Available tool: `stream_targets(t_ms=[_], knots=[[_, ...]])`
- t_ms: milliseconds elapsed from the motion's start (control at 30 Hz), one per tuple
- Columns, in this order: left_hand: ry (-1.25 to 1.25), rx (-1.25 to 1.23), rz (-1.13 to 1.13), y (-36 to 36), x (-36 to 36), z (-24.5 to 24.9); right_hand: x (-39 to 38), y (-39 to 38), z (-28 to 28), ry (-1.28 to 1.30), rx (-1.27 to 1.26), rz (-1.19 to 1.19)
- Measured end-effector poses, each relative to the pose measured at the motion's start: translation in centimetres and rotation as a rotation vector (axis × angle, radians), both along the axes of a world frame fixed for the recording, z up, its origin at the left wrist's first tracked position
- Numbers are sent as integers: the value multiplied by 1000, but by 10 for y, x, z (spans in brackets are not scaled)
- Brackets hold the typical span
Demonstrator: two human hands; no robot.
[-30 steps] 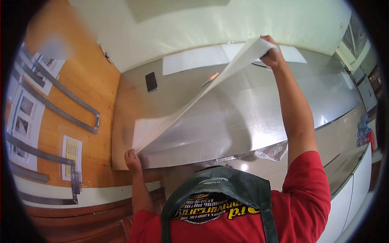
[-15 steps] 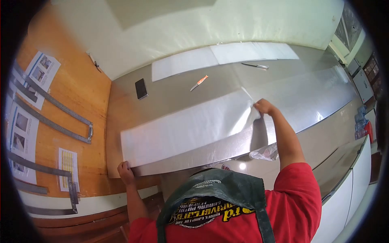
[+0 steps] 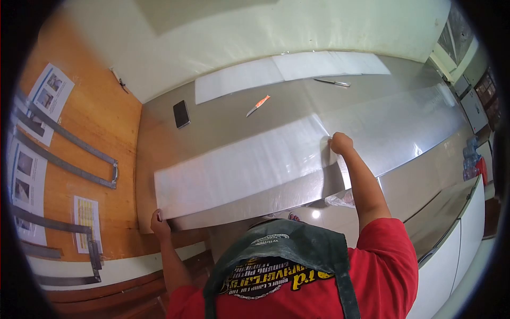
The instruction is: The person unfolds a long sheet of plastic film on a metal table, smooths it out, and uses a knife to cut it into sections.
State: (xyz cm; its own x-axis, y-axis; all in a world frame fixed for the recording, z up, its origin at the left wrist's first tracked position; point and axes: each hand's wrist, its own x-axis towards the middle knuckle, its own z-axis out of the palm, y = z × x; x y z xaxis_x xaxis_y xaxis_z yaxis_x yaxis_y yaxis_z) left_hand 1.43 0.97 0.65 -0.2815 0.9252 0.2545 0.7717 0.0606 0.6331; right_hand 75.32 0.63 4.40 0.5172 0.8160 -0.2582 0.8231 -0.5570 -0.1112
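A long white translucent plastic sheet (image 3: pixel 244 165) lies along the front of the metal table. My left hand (image 3: pixel 160 223) pinches its near left corner at the table's front edge. At the opposite end, my right hand (image 3: pixel 341 143) has its fingers closed on the right edge, where a bit of sheet hangs below the fist. Another clear, glossy film (image 3: pixel 398 133) stretches to the right, ending near a roll (image 3: pixel 446 95). Beyond the sheet lie an orange-handled knife (image 3: pixel 258 105) and a second, slim knife (image 3: pixel 332 82).
A black phone (image 3: pixel 181 114) rests at the left of the table (image 3: pixel 223 119). Several white sheets (image 3: pixel 234 80) lie along the back wall. Metal brackets (image 3: pixel 69 138) jut from the wooden panel at left. A white cabinet (image 3: pixel 446 260) stands at right, near plastic bottles (image 3: pixel 470 159).
My right hand has shifted slightly left, and the sheet's right end, raised and shiny before, now lies flatter. My left hand stays at its corner. The whole view has shifted slightly.
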Motion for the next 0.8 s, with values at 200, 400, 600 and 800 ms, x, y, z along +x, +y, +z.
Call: stream_targets(t_ms=[200,400,600,800], knots=[[-368,-88,22,10,-33,-18,1,-2,3,-28,0,-76],[-1084,-70,-49,8,-39,-12,-16,-4,21,20,13,-121],[-734,67,333,26,-21,-25,-7,0,2,-168,63,-64],[-326,383,238,11,89,64,-163,74,18,203,327,406]])
